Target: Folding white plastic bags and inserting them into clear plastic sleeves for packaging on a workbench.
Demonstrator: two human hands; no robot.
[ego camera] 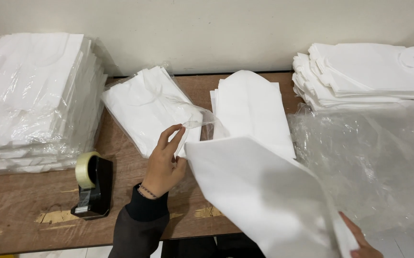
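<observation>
My left hand (165, 163) pinches the upper left corner of a folded white fabric piece (259, 191) and, with raised fingers, the open edge of a clear plastic bag (187, 102) that holds a folded white item (144, 107). My right hand (360, 241) grips the fabric's lower right corner at the bottom edge of the view; only fingers show. The fabric is held tilted over the table's front edge. A dark sleeve and a wrist bracelet cover my left forearm.
A tall stack of bagged white items (30, 95) stands at the left. A black tape dispenser (92, 188) sits on the wooden table (20, 200). Folded white pieces (250, 105) lie centre-back, an unbagged stack (369, 71) back right, loose clear plastic (374, 157) right.
</observation>
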